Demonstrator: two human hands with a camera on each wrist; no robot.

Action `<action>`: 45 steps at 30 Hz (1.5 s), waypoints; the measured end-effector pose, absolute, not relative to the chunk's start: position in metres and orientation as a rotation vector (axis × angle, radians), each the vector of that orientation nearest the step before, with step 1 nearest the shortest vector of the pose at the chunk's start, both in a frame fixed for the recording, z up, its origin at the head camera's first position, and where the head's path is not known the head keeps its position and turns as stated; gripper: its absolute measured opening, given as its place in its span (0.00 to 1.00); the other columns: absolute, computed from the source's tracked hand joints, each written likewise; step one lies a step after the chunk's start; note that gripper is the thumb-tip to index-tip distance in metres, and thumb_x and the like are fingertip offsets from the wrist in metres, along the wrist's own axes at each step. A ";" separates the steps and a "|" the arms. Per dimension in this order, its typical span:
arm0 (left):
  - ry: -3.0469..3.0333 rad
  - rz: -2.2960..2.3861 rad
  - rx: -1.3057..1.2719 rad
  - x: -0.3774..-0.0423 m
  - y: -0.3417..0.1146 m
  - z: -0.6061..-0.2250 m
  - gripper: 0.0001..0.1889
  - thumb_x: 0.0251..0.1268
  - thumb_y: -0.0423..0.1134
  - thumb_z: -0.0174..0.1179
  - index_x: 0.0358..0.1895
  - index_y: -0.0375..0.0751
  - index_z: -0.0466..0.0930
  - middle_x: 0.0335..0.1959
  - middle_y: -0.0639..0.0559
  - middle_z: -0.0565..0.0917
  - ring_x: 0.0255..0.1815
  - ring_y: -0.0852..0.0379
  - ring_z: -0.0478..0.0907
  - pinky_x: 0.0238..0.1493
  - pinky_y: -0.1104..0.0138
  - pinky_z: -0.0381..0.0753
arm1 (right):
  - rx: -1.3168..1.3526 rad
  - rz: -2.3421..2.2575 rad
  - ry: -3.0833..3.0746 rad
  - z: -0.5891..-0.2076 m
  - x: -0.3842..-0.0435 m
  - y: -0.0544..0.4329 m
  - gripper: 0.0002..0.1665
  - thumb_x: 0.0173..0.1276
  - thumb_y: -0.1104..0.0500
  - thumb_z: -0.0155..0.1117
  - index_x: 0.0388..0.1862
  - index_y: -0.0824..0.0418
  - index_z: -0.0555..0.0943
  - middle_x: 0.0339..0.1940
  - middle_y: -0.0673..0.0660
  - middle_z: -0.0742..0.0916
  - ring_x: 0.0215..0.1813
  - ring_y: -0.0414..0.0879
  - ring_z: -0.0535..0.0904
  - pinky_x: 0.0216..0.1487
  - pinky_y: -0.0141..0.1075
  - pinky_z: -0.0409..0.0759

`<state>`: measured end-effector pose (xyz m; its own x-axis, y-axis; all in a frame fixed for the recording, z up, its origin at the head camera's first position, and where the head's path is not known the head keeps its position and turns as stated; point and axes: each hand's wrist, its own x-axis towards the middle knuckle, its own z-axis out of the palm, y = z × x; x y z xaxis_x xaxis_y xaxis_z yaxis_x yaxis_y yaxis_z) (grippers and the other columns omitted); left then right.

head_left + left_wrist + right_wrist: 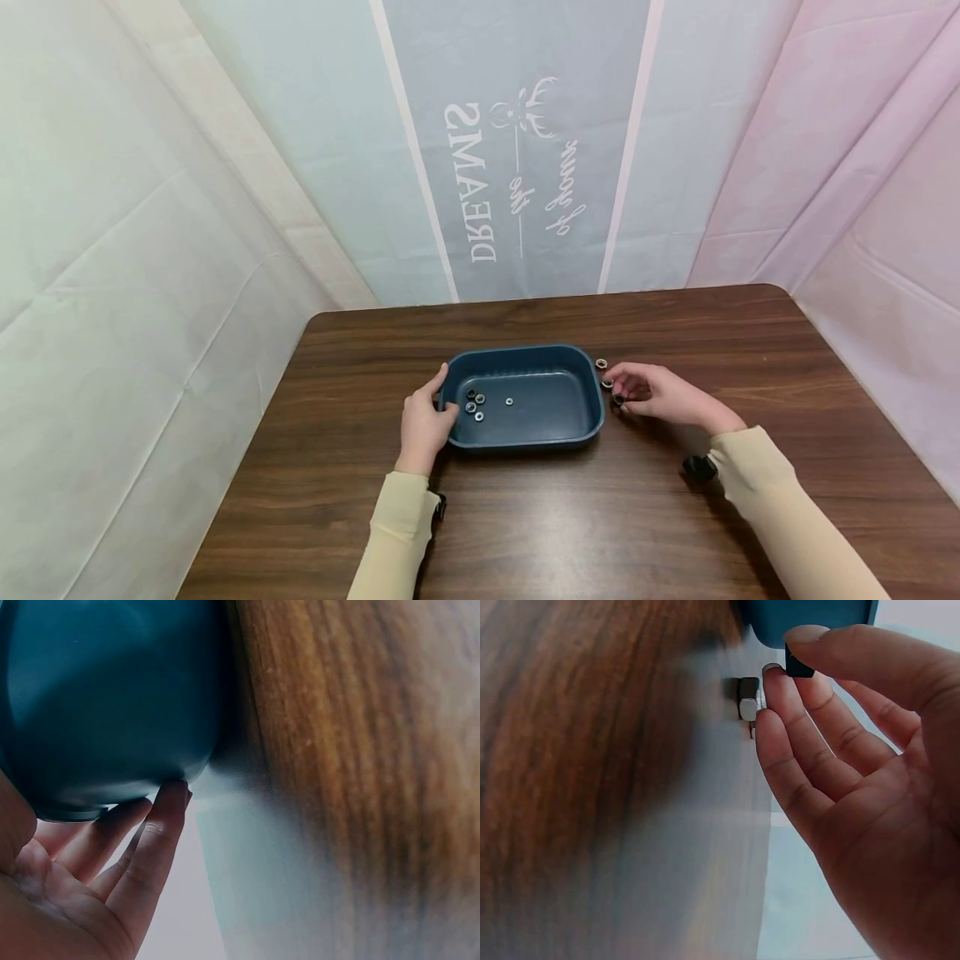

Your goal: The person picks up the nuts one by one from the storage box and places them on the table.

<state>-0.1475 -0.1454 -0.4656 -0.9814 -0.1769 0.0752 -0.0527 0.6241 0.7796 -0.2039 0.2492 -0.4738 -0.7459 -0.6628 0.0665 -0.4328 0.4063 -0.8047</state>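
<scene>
Nearest you, your pale sleeves [393, 533] come in from about seven and four o'clock of the tray, over the dark wood-grain table [562, 533], with a black wrist device [699, 468] by the right cuff. Past them, your left hand [424, 427] has a narrow grip on the blue tray [525, 444] at its nine o'clock end, thumb over the rim and fingers against the outer wall. The tray sits on the table ahead of you, at twelve o'clock. Your right hand [667, 396], just off the tray's three o'clock end, pinches a black hex nut [799, 666] between thumb and fingertips, outside the rim. Inside lie five pieces: a dark nut [471, 393] and three silver nuts [480, 399] clustered toward nine o'clock, and a small nut [509, 402] nearer the middle. By that count, five look placed, the pinched one seems partway, and two appear left on the table: a near nut [607, 384] beside your right fingertips, close to three o'clock, and a farther nut [602, 364] toward two. Farthest off, at twelve o'clock, hangs a printed fabric backdrop [540, 279], its lettering reversed.
</scene>
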 end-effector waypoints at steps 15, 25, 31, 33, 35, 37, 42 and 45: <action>-2.694 -1.297 0.197 -0.147 -0.145 -0.465 0.35 0.54 0.28 0.60 0.68 0.55 0.70 0.55 0.44 0.80 0.12 0.54 0.67 0.18 0.64 0.69 | -0.983 -1.235 2.433 -0.485 -0.201 0.248 0.23 0.58 0.73 0.66 0.54 0.68 0.75 0.39 0.57 0.81 0.41 0.49 0.78 0.44 0.41 0.79; -2.693 -1.301 0.194 -0.147 -0.146 -0.465 0.35 0.54 0.28 0.60 0.68 0.55 0.70 0.55 0.44 0.80 0.11 0.54 0.66 0.18 0.64 0.69 | -0.921 -1.184 2.469 -0.487 -0.202 0.246 0.24 0.58 0.72 0.66 0.54 0.64 0.75 0.39 0.55 0.81 0.42 0.47 0.78 0.44 0.40 0.79; -2.691 -1.291 0.189 -0.148 -0.146 -0.465 0.35 0.55 0.28 0.61 0.68 0.55 0.70 0.55 0.44 0.80 0.11 0.54 0.66 0.18 0.64 0.69 | -0.921 -1.170 2.522 -0.489 -0.203 0.245 0.23 0.57 0.73 0.66 0.53 0.64 0.76 0.38 0.54 0.81 0.41 0.46 0.78 0.43 0.38 0.79; -2.692 -1.288 0.187 -0.148 -0.145 -0.465 0.35 0.55 0.28 0.60 0.68 0.54 0.70 0.56 0.44 0.80 0.11 0.54 0.66 0.18 0.64 0.68 | -0.920 -1.173 2.529 -0.489 -0.202 0.244 0.23 0.57 0.74 0.66 0.53 0.64 0.76 0.38 0.55 0.81 0.40 0.47 0.79 0.42 0.38 0.79; -2.692 -1.283 0.179 -0.148 -0.145 -0.466 0.35 0.55 0.28 0.60 0.68 0.54 0.70 0.56 0.44 0.80 0.11 0.55 0.65 0.17 0.65 0.68 | -0.924 -1.176 2.527 -0.488 -0.202 0.243 0.23 0.57 0.74 0.66 0.53 0.65 0.76 0.38 0.55 0.82 0.41 0.47 0.79 0.42 0.39 0.79; -2.691 -1.279 0.164 -0.148 -0.145 -0.466 0.35 0.54 0.27 0.59 0.68 0.53 0.70 0.56 0.44 0.80 0.10 0.56 0.63 0.17 0.65 0.66 | -0.926 -1.179 2.522 -0.488 -0.202 0.243 0.23 0.57 0.74 0.66 0.53 0.65 0.76 0.38 0.56 0.82 0.41 0.49 0.79 0.42 0.40 0.79; -2.690 -1.260 0.155 -0.148 -0.146 -0.467 0.36 0.53 0.27 0.59 0.68 0.54 0.69 0.54 0.44 0.81 0.10 0.57 0.60 0.17 0.66 0.63 | -0.943 -1.170 2.515 -0.488 -0.203 0.242 0.23 0.57 0.74 0.65 0.53 0.67 0.76 0.38 0.56 0.82 0.41 0.50 0.79 0.42 0.42 0.79; -2.690 -1.259 0.160 -0.148 -0.146 -0.467 0.35 0.53 0.27 0.59 0.68 0.54 0.70 0.53 0.44 0.82 0.10 0.57 0.61 0.17 0.66 0.64 | -0.935 -1.165 2.517 -0.489 -0.203 0.242 0.23 0.57 0.75 0.65 0.53 0.66 0.76 0.38 0.56 0.82 0.41 0.49 0.79 0.42 0.42 0.79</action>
